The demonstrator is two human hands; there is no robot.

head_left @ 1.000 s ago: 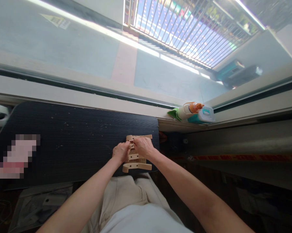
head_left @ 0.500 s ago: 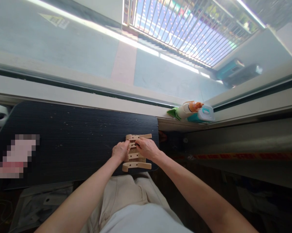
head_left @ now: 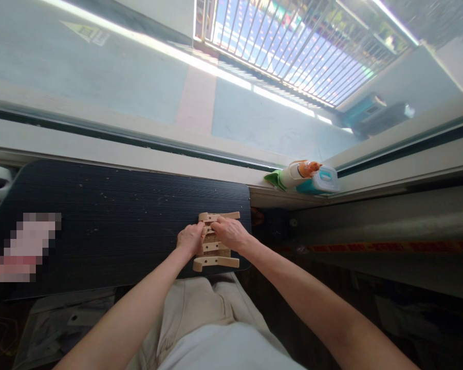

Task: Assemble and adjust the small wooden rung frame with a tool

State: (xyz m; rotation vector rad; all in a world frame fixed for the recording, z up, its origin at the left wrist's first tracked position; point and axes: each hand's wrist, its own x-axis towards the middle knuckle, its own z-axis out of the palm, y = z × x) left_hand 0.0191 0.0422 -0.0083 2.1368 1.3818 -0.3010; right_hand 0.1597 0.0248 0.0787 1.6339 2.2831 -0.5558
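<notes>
A light wooden hook rack lies near the right end of the black table, in front of my body. Its several curved wooden hooks, each with dark holes, sit side by side across a brown cork-like backing. My left hand is closed around the left end of the second hook from the far side. Over that same hook, my right hand has its fingers pinched together close to the holes. Anything between those fingertips is too small or hidden to make out. Both hands cover part of the middle hooks.
The black table runs along a window ledge. A blurred pink item lies at its left. On the ledge stand a white bottle with an orange top and a teal-lidded box. Below the table is a bin.
My right fingertips have shifted slightly left and in toward the hook's holes. The left hand keeps its hold, and the rack stays in place.
</notes>
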